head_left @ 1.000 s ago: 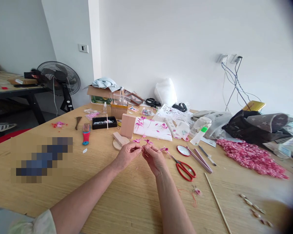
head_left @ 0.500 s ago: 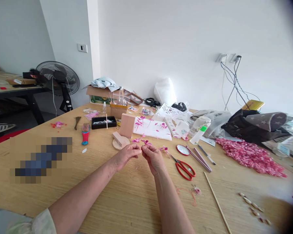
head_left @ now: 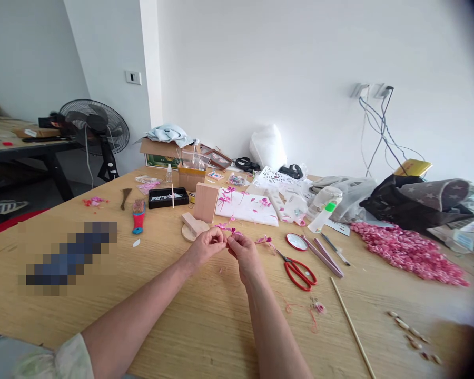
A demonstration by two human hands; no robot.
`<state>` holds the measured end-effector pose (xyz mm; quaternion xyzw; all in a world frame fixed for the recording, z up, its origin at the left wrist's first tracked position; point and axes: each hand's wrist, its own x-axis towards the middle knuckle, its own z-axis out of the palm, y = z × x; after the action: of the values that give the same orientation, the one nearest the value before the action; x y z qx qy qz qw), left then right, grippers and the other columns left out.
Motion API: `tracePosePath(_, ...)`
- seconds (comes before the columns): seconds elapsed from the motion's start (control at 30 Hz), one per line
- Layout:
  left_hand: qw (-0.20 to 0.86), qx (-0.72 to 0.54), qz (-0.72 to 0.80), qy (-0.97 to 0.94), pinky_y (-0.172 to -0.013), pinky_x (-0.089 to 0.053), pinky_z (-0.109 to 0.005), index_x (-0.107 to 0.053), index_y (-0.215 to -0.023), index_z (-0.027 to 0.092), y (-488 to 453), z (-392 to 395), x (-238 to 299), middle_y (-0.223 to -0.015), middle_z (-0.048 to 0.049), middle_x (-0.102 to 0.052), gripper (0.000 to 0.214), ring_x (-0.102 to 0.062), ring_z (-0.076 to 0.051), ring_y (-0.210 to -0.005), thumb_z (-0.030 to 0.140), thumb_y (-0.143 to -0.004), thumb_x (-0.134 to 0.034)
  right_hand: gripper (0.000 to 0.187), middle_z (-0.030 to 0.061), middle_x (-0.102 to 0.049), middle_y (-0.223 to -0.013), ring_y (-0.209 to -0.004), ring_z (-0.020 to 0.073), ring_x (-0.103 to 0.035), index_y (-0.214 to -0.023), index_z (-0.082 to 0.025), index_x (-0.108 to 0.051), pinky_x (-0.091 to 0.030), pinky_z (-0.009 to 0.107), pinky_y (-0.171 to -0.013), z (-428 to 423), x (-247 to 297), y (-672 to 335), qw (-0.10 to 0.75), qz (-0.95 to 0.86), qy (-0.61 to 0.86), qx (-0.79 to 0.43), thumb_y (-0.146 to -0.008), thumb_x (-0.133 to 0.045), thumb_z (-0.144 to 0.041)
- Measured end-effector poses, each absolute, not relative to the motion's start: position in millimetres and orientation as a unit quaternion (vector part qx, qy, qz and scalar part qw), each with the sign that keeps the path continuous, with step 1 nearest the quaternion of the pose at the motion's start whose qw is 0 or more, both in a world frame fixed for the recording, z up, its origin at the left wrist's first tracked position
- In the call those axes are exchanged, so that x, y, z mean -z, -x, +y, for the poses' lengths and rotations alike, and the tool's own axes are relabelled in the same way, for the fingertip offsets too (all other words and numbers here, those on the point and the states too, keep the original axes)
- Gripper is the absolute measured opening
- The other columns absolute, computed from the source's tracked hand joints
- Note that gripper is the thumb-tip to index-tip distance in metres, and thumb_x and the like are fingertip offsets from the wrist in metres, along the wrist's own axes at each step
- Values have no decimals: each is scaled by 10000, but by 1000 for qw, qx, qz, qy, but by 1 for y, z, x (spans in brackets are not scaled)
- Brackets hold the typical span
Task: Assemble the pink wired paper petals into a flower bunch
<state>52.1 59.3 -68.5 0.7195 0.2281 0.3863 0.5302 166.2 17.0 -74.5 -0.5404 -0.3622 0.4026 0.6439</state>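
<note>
In the middle of the table, my right hand (head_left: 245, 257) is closed in a pinch below a small purple-pink artificial flower (head_left: 234, 231). My left hand (head_left: 210, 246) is right beside it, thumb and fingers pressed together; whatever it pinches is too small to make out. Another pink flower (head_left: 221, 226) shows just behind my left fingers, and one more pink flower (head_left: 264, 240) lies to the right of my right hand. Behind the hands, a white padded block (head_left: 247, 210) carries several pink blossoms. Red-handled scissors (head_left: 300, 273) lie to the right.
Left of my hands are a wooden block on a round base (head_left: 205, 204), a black tray (head_left: 158, 202) and a red brush (head_left: 138, 217). To the right are a round mirror (head_left: 296, 241), tweezers (head_left: 328, 257), a wooden stick (head_left: 352, 326) and a pink petal heap (head_left: 411, 255).
Both hands stay together and have shifted only slightly. The flower at my right fingertips has moved a little to the left. Other things on the table lie as before.
</note>
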Motion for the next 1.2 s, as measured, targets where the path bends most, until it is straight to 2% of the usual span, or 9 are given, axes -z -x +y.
tracePosePath(0.17,555,-369,237,-707,-576,-287,-219,-389,-627,168,-52,59,65,-613,40,-357,197,-348,-98,-600,294,-752,-475,151,-59,-453,-468,-474,78,-373,-503,-168,-483,-294,228,-516,18,78,-162,657,-355,536,-393,-584,-572,-259)
tracePosePath(0.33,575,-358,252,-691,-564,-266,-219,-428,-623,156,-54,63,70,-603,44,-360,217,-328,-91,-582,319,-715,-539,165,-76,-399,-459,-468,71,-345,-496,-173,-459,-292,222,-503,23,85,-164,707,-318,520,-359,-569,-589,-245)
tracePosePath(0.43,594,-360,272,-666,-553,-252,-214,-456,-624,151,-54,65,74,-589,49,-373,208,-314,-82,-559,308,-693,-573,196,-72,-420,-481,-481,75,-378,-505,-182,-437,-322,221,-520,23,85,-176,736,-275,520,-335,-578,-591,-279)
tracePosePath(0.7,653,-462,249,-546,-611,-329,-205,-511,-669,150,-51,70,75,-626,37,-441,183,-403,-81,-597,316,-713,-576,196,-32,-545,-603,-566,78,-476,-575,-172,-532,-362,200,-556,15,76,-179,732,-278,424,-454,-594,-675,-304)
tracePosePath(0.8,622,-488,269,-550,-622,-343,-213,-572,-705,148,-50,71,75,-648,19,-479,187,-429,-97,-626,333,-730,-557,180,-32,-553,-627,-578,70,-480,-595,-175,-572,-361,185,-547,13,75,-176,715,-280,409,-494,-590,-700,-301)
tracePosePath(1.0,509,-462,250,-682,-762,-358,-256,-643,-845,158,-50,63,72,-861,-46,-591,260,-498,-168,-864,354,-795,-480,183,-45,-523,-594,-548,55,-452,-586,-175,-600,-342,173,-515,16,76,-174,723,-240,423,-490,-529,-746,-269)
tracePosePath(1.2,546,-432,256,-670,-690,-393,-251,-632,-889,147,-47,61,70,-797,-46,-591,356,-517,-160,-785,419,-817,-414,190,-60,-476,-539,-502,45,-403,-539,-166,-569,-312,176,-503,16,77,-175,716,-257,462,-457,-545,-724,-276)
